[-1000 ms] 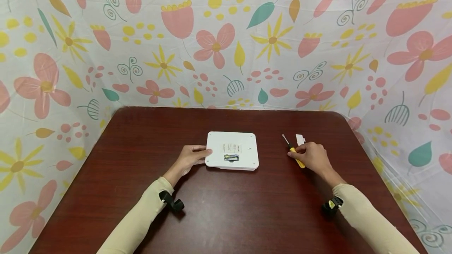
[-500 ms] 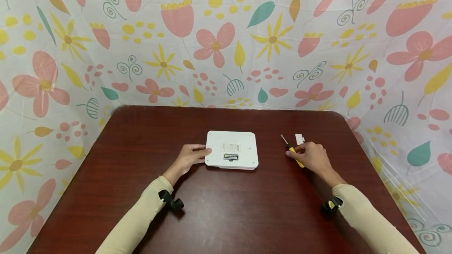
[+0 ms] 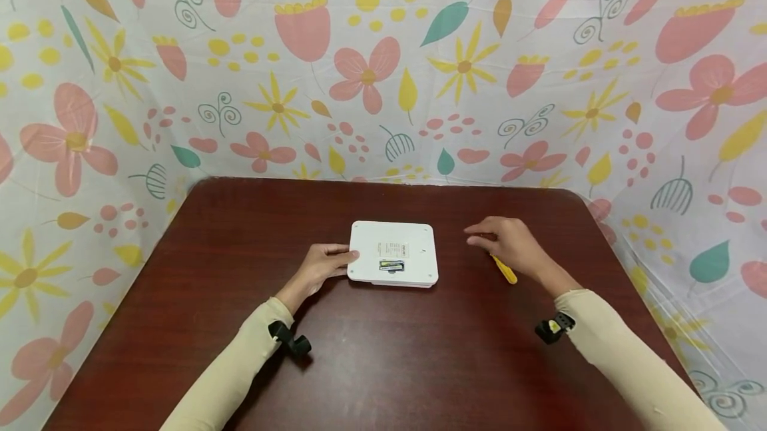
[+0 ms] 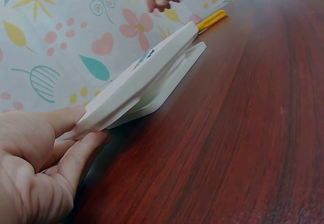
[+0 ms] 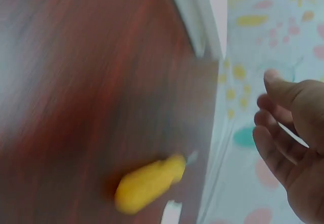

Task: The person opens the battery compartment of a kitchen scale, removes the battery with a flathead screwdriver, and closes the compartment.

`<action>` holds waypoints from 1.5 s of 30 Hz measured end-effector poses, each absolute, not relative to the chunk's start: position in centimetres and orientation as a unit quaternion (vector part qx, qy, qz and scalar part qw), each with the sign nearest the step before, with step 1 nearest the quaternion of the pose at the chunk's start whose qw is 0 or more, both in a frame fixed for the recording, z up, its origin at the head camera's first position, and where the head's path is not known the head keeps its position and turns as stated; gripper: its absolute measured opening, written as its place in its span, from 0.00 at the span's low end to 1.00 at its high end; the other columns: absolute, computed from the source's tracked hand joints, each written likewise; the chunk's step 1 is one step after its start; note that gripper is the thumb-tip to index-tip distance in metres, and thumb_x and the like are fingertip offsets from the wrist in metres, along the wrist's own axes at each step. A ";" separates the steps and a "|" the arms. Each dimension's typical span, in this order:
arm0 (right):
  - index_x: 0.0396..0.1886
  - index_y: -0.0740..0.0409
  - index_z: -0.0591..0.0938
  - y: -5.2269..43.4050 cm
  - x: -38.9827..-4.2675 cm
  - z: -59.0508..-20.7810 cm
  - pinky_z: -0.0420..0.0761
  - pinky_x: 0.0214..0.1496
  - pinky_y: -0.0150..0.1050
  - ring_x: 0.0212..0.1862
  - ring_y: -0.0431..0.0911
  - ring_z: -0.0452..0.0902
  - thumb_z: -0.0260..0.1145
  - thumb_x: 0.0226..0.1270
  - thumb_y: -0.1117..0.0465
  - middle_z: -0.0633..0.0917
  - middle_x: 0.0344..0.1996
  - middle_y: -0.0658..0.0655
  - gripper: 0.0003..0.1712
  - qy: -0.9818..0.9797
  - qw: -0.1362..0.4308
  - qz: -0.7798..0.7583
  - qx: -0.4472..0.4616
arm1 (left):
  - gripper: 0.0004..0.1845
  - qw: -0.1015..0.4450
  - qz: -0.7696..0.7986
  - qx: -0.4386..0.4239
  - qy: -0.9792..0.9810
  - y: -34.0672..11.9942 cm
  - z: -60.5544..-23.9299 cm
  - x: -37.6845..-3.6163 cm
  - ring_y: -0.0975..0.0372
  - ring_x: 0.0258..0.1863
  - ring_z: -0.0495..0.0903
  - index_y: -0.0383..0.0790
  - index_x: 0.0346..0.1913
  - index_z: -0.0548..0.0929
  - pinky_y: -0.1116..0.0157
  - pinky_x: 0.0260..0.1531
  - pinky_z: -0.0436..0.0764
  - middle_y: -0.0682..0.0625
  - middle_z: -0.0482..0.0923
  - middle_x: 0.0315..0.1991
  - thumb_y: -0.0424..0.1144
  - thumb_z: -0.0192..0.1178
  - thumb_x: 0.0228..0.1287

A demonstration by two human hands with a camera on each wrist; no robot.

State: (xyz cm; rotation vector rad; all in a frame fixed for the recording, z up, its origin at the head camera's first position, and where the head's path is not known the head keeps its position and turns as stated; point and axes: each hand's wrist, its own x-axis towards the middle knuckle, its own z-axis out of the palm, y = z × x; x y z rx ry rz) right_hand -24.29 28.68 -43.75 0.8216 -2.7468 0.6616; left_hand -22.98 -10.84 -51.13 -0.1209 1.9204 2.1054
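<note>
- White scale (image 3: 393, 253) lies bottom-up near the middle of the table (image 3: 383, 351); open battery slot with a battery showing faces up, toward the near edge.
- Left hand (image 3: 320, 268) pinches the scale's left edge, thumb on top and fingers under. The left wrist view shows that edge tipped up slightly. Judgement: keep that pinch firm so the body doesn't slide.
- Right hand (image 3: 506, 244) hovers over the table, right of the scale, fingers loosely spread and holding nothing.
- Yellow screwdriver (image 3: 503, 270) lies on the table just under and beside that hand, not touched. Its tip is hidden by the hand in the head view.
- Judgement: bring the right hand in low and slow toward the slot; the right wrist view is blurred.
- Pose: both forearms reach in from the near edge, left wrist low, right wrist raised with the palm down.
</note>
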 end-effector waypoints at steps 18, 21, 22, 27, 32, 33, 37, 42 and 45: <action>0.42 0.54 0.93 18.3 -25.4 -44.8 0.88 0.45 0.39 0.42 0.40 0.85 0.76 0.63 0.63 0.89 0.38 0.46 0.08 -0.880 -0.002 0.208 0.427 | 0.23 0.142 0.736 -0.042 0.661 -10.9 -51.5 -23.0 0.57 0.40 0.87 0.17 0.58 0.78 0.59 0.47 0.90 0.33 0.84 0.49 0.29 0.69 0.65; 0.41 0.54 0.93 18.1 -25.5 -45.1 0.88 0.44 0.38 0.41 0.40 0.85 0.77 0.63 0.62 0.89 0.37 0.46 0.08 -0.878 -0.002 0.206 0.432 | 0.23 0.143 0.736 -0.042 0.660 -10.9 -51.5 -23.0 0.57 0.41 0.87 0.17 0.59 0.78 0.59 0.47 0.89 0.32 0.84 0.50 0.28 0.69 0.65; 0.41 0.54 0.93 18.0 -25.5 -45.2 0.88 0.44 0.38 0.41 0.40 0.85 0.77 0.63 0.62 0.89 0.37 0.47 0.07 -0.877 -0.002 0.206 0.434 | 0.23 0.142 0.735 -0.041 0.662 -10.9 -51.4 -23.0 0.57 0.41 0.87 0.17 0.59 0.78 0.59 0.47 0.89 0.32 0.84 0.50 0.28 0.69 0.65; 0.40 0.54 0.93 17.7 -25.4 -45.3 0.87 0.42 0.38 0.40 0.40 0.84 0.77 0.62 0.61 0.89 0.36 0.47 0.07 -0.873 -0.001 0.209 0.441 | 0.23 0.141 0.735 -0.038 0.662 -10.9 -51.3 -23.1 0.57 0.41 0.87 0.17 0.58 0.78 0.58 0.47 0.89 0.31 0.84 0.50 0.28 0.69 0.65; 0.39 0.53 0.93 17.5 -25.5 -45.5 0.86 0.40 0.37 0.39 0.40 0.83 0.77 0.61 0.61 0.89 0.34 0.46 0.06 -0.869 0.006 0.208 0.448 | 0.23 0.144 0.737 -0.038 0.659 -11.0 -51.3 -23.1 0.57 0.40 0.87 0.17 0.59 0.77 0.58 0.47 0.89 0.31 0.84 0.49 0.28 0.69 0.65; 0.39 0.53 0.93 17.4 -25.5 -45.5 0.85 0.40 0.37 0.39 0.40 0.83 0.78 0.61 0.61 0.88 0.34 0.46 0.07 -0.869 0.006 0.207 0.448 | 0.23 0.145 0.738 -0.038 0.658 -11.0 -51.3 -23.1 0.57 0.40 0.87 0.17 0.59 0.77 0.58 0.47 0.89 0.32 0.84 0.49 0.28 0.69 0.65; 0.39 0.52 0.93 17.3 -25.5 -45.7 0.85 0.40 0.36 0.39 0.40 0.83 0.77 0.61 0.61 0.88 0.34 0.45 0.07 -0.873 0.005 0.208 0.442 | 0.23 0.147 0.738 -0.037 0.658 -11.0 -51.4 -23.1 0.57 0.40 0.87 0.17 0.59 0.78 0.58 0.47 0.89 0.32 0.84 0.49 0.28 0.69 0.65; 0.39 0.52 0.93 17.1 -25.5 -45.9 0.85 0.39 0.35 0.39 0.40 0.83 0.77 0.62 0.61 0.88 0.35 0.45 0.07 -0.876 0.004 0.211 0.434 | 0.23 0.146 0.738 -0.038 0.658 -11.0 -51.4 -23.2 0.56 0.40 0.87 0.16 0.59 0.77 0.58 0.47 0.89 0.31 0.84 0.49 0.28 0.69 0.65; 0.39 0.53 0.93 17.1 -25.5 -45.9 0.86 0.39 0.35 0.39 0.40 0.83 0.76 0.62 0.63 0.88 0.35 0.46 0.06 -0.873 0.010 0.209 0.442 | 0.23 0.146 0.739 -0.041 0.657 -11.0 -51.4 -23.2 0.57 0.40 0.87 0.17 0.59 0.77 0.58 0.47 0.89 0.31 0.84 0.49 0.28 0.69 0.65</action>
